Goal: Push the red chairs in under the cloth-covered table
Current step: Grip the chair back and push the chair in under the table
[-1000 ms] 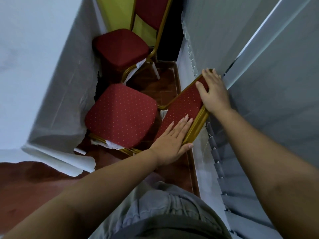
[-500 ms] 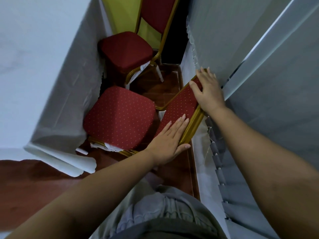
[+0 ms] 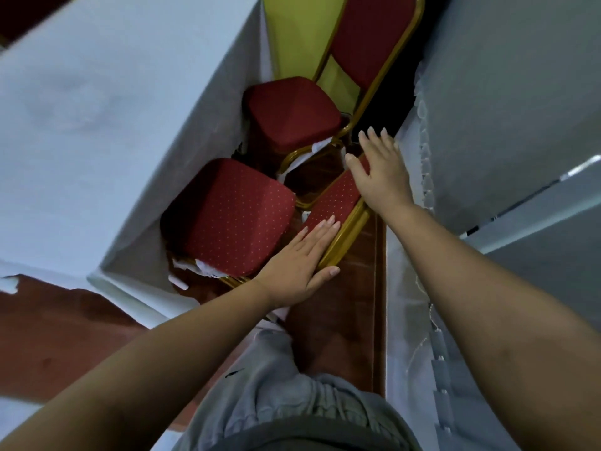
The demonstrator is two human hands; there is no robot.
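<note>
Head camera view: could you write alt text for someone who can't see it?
Both hands, left hand and right hand, lie flat on a red chair's backrest beside a white-clothed table. A second red chair stands beyond.

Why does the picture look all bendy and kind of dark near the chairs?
In the head view, the wide-angle lens bends the straight edges of the white tablecloth and stretches both arms at the borders; the light is dim, so shadow fills the gap around the near red chair; the right hand and left hand look slightly soft.
</note>
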